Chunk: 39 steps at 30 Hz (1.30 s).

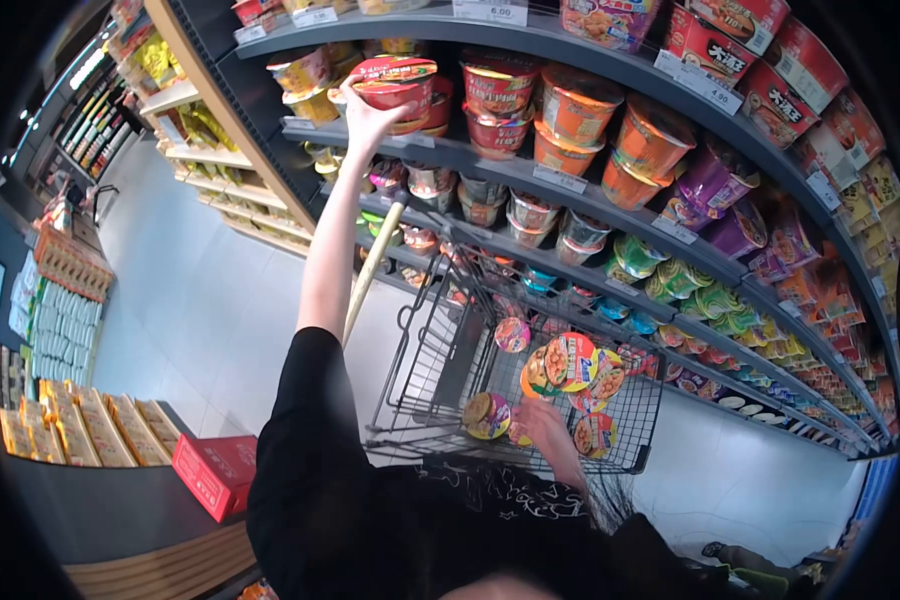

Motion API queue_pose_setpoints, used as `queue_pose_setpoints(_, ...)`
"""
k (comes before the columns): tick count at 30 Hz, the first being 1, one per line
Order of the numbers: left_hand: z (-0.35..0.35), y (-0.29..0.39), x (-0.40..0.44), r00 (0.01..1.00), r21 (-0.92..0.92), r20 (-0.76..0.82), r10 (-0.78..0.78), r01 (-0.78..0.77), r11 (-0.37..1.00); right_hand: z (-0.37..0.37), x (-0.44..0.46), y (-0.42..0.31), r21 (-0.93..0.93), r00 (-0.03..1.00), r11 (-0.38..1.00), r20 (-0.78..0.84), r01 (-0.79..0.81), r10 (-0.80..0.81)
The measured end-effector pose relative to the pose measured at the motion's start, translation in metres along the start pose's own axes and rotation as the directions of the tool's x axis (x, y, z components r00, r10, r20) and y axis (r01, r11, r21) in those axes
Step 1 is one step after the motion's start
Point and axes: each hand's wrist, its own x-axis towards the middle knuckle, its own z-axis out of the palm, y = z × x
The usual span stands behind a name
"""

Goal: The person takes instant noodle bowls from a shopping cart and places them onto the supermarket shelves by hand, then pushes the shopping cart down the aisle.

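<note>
My left hand [370, 118] is stretched up to the shelf, its fingers around a red noodle cup [395, 85] that stands among stacked red cups. Down at the cart [625, 455], my right hand [544, 428] is held low over the basket with nothing visible in its spread fingers. Inside the cart lie several noodle cups, among them a red and yellow one [570, 360], a purple-rimmed one [487, 415] and a pink one [512, 335]. Orange cups [575, 108] are stacked to the right on the same shelf.
Curved shelves [610, 75] with more cups and packets run along the right. At the left are a wooden-framed rack [225, 110], a counter with yellow packs [95, 430] and a red box [215, 473]. A pale pole [372, 270] leans beside my left arm.
</note>
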Motion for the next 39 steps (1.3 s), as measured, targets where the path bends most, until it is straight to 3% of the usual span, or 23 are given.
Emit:
queue_pose_setpoints(4,0.028,-0.021,0.042,0.998,-0.131,-0.022,0.058,-0.060,0.990,-0.007,-0.003,0.006,0.119,0.988,0.992,-0.154,0.035,-0.017)
queue_pose_setpoints(8,0.052,-0.038,0.053,0.998,-0.061,0.053,-0.020,0.023,0.998,-0.015,-0.002,0.010,0.148,0.976,0.985,-0.209,0.088,-0.056)
queue_pose_setpoints(10,0.061,-0.058,0.061,0.995,-0.039,0.095,-0.025,0.029,0.999,-0.015,-0.004,0.011,0.159,0.971,0.983,-0.233,0.092,-0.053)
queue_pose_setpoints(12,0.056,-0.066,0.066,0.971,-0.046,0.237,-0.019,0.030,0.998,-0.015,-0.007,0.013,0.198,0.969,0.973,-0.235,0.122,-0.074)
queue_pose_setpoints(14,0.061,-0.088,0.064,0.969,-0.084,0.218,0.113,-0.097,0.992,-0.017,-0.007,0.015,0.191,0.966,0.975,-0.251,0.118,-0.068)
queue_pose_setpoints(18,0.056,-0.085,0.053,0.959,-0.006,0.155,0.235,-0.237,0.971,-0.024,-0.003,0.022,0.192,0.968,0.976,-0.244,0.104,-0.056)
queue_pose_setpoints(19,0.056,-0.090,0.054,0.959,0.155,0.132,0.251,-0.270,0.950,-0.030,0.001,0.025,0.163,0.964,0.985,-0.265,0.057,-0.012)
queue_pose_setpoints(21,0.053,-0.088,0.058,0.965,0.368,0.114,0.236,-0.262,0.892,-0.038,0.004,0.033,0.172,0.970,0.984,-0.245,0.043,0.001)
queue_pose_setpoints(22,0.052,-0.059,0.056,0.893,0.428,0.011,0.450,-0.411,0.805,-0.042,0.006,0.035,0.172,0.976,0.984,-0.218,0.047,-0.008)
queue_pose_setpoints(24,0.057,-0.036,0.061,0.912,0.492,0.172,0.372,-0.407,0.770,-0.045,0.010,0.037,0.148,0.977,0.988,-0.212,0.031,0.001)
queue_pose_setpoints(26,0.063,-0.012,0.072,0.639,0.512,0.310,0.704,-0.736,0.442,-0.043,0.012,0.037,0.145,0.971,0.989,-0.240,0.022,0.013)
queue_pose_setpoints(29,0.097,-0.025,0.090,0.687,0.506,0.304,0.660,-0.704,0.498,-0.050,0.015,0.041,0.160,0.984,0.986,-0.175,0.046,-0.018)
queue_pose_setpoints(31,0.110,-0.032,0.093,0.864,0.625,0.243,0.440,-0.487,0.610,-0.049,0.015,0.038,0.138,0.979,0.989,-0.202,0.044,-0.016)
queue_pose_setpoints(34,0.104,-0.047,0.104,0.835,0.598,0.333,0.438,-0.547,0.586,-0.049,0.012,0.037,0.119,0.975,0.992,-0.223,0.042,-0.015)
queue_pose_setpoints(35,0.097,-0.051,0.101,0.775,0.516,0.325,0.542,-0.625,0.586,-0.051,0.013,0.036,0.121,0.976,0.991,-0.216,0.056,-0.029)
queue_pose_setpoints(36,0.085,-0.050,0.103,0.875,0.473,0.405,0.264,-0.448,0.759,-0.052,0.013,0.035,0.117,0.977,0.992,-0.209,0.055,-0.029)
queue_pose_setpoints(38,0.054,-0.041,0.095,0.821,0.404,0.482,0.305,-0.517,0.754,-0.048,0.012,0.031,0.124,0.963,0.992,-0.268,0.027,0.007)
queue_pose_setpoints(39,0.047,-0.044,0.092,0.805,0.384,0.379,0.456,-0.585,0.714,-0.050,0.014,0.032,0.122,0.965,0.992,-0.261,0.028,0.005)
